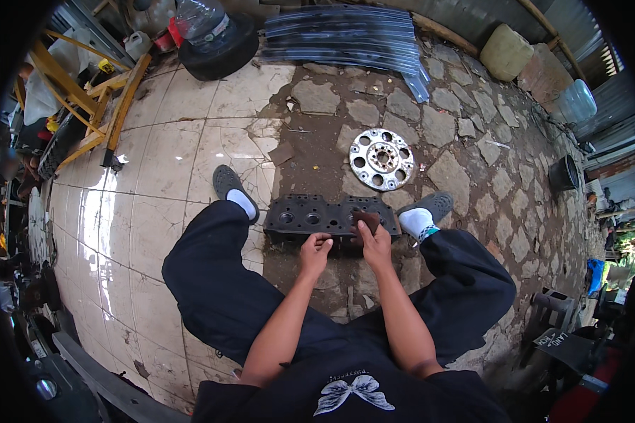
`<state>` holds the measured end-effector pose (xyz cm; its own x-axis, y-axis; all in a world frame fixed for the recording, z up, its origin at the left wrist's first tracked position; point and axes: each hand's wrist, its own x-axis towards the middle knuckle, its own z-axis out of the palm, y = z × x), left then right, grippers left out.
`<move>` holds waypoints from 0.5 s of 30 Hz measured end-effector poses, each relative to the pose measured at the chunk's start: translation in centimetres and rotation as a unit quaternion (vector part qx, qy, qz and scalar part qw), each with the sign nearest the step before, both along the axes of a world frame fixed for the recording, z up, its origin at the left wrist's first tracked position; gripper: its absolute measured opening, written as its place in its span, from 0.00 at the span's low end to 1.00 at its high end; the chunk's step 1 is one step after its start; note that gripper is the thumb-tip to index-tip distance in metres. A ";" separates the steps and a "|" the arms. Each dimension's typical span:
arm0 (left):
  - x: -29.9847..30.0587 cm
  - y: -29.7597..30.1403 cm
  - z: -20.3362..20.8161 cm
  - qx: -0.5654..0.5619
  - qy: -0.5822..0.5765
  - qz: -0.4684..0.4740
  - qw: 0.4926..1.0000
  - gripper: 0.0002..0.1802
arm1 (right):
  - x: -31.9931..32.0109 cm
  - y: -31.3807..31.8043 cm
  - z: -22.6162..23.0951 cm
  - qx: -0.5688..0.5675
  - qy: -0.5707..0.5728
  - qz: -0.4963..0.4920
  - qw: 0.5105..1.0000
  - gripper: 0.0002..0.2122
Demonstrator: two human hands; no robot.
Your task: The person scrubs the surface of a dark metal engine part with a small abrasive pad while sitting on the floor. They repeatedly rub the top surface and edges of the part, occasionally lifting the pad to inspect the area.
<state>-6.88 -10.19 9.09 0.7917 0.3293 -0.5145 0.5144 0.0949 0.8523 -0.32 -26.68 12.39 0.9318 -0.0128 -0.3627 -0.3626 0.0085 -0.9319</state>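
A dark metal cylinder head [300,210] with round ports along its top lies on the ground between my feet. My right hand [376,247] is over its right half, closed on a small brown sheet that looks like sandpaper [366,219], pinched between thumb and fingers. At the near edge of the cylinder head is my left hand [316,252], fingers curled and thumb against them. Whatever it may hold is hidden. Beyond the cylinder head, a round silver flywheel-like plate [382,156] with a ring of holes lies flat.
Glossy tiles [148,218] cover the left side; rough stone paving [448,169] spreads right. Corrugated sheets [339,39] lie at the back beside a black tyre [219,55]. A yellow frame [95,106] stands far left, a black bucket [563,173] far right. My shoes [226,182] flank the cylinder head.
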 end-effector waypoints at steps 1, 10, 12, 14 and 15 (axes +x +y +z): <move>-0.3 0.9 -1.8 0.038 0.014 -0.008 0.999 0.14 | 1.0 -0.4 0.5 -0.075 0.033 0.021 0.996 0.18; -0.6 -0.8 -0.1 0.189 0.002 -0.142 0.972 0.13 | 2.6 -6.0 -3.0 -0.528 -0.172 0.182 0.811 0.14; -0.8 -0.9 0.1 0.280 -0.097 -0.194 0.935 0.14 | 3.3 -8.2 -2.9 -0.551 -0.129 0.172 0.807 0.14; 0.2 -1.5 0.7 0.296 -0.121 -0.262 0.911 0.19 | 3.5 -10.7 -1.9 -0.560 -0.104 0.155 0.807 0.14; 1.3 -2.0 1.0 0.335 -0.135 -0.281 0.889 0.22 | 3.5 -11.4 -2.3 -0.568 -0.086 0.172 0.800 0.14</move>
<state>-5.60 -12.21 10.11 0.9929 0.0045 -0.1185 0.0891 -0.6874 0.7208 3.15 -38.12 10.10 0.9858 0.0251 -0.1663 -0.0270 -0.9523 -0.3039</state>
